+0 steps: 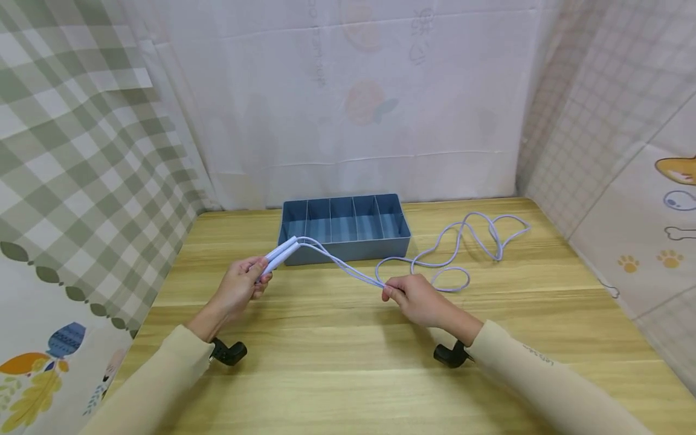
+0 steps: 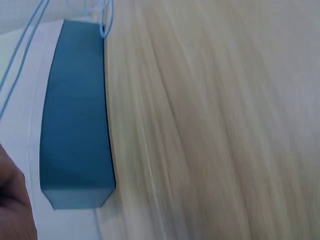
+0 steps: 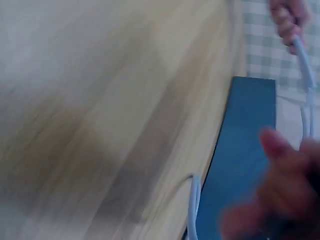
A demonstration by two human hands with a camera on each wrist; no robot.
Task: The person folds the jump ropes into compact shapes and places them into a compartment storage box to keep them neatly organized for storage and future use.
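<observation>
Head view, from the left: a green-and-white checked cloth hangs beside the wooden table, running out past the edge of sight. A pale sleeve, cut off below, leads to the left hand, its fingers curled round two white handles; I can't see the handles' lower ends inside the grip. Two strands of the pale cord leave the handle tips and sag across to the right, passing before the blue-grey box with five compartments, whose floors I only partly make out. The right hand pinches the cord between thumb and fingers, though how the strands lie in there is hidden. Past it, the remaining cord sprawls in loose loops on the table, right of the box. From the right wrist, that hand is a blur; from the left wrist, only a sliver of hand shows.
</observation>
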